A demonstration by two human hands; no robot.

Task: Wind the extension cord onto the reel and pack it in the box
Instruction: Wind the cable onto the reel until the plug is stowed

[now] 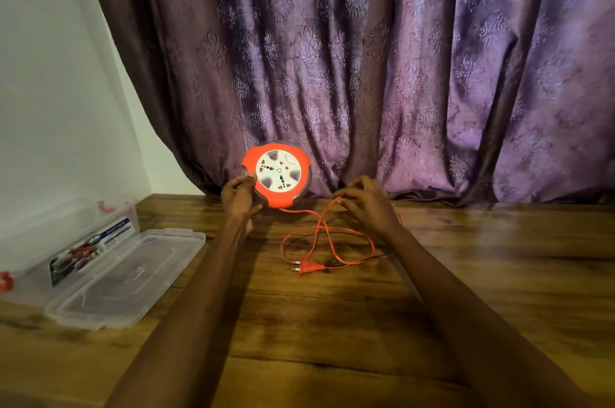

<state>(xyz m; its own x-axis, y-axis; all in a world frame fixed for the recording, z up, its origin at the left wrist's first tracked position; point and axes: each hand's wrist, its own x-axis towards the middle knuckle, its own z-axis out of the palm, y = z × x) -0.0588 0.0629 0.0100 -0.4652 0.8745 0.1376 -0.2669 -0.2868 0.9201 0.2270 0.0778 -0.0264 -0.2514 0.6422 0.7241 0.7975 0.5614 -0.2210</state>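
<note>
I note a round orange plastic reel with white socket face, orange cord and plug, brown wood-grain table, purple damask-patterned curtain, clear plastic box.

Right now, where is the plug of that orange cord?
The plug lies on the wooden table, centre of view, between the forearms, nearer than the reel.

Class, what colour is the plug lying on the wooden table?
Orange two-pin plug, clearest in the head view.
</note>
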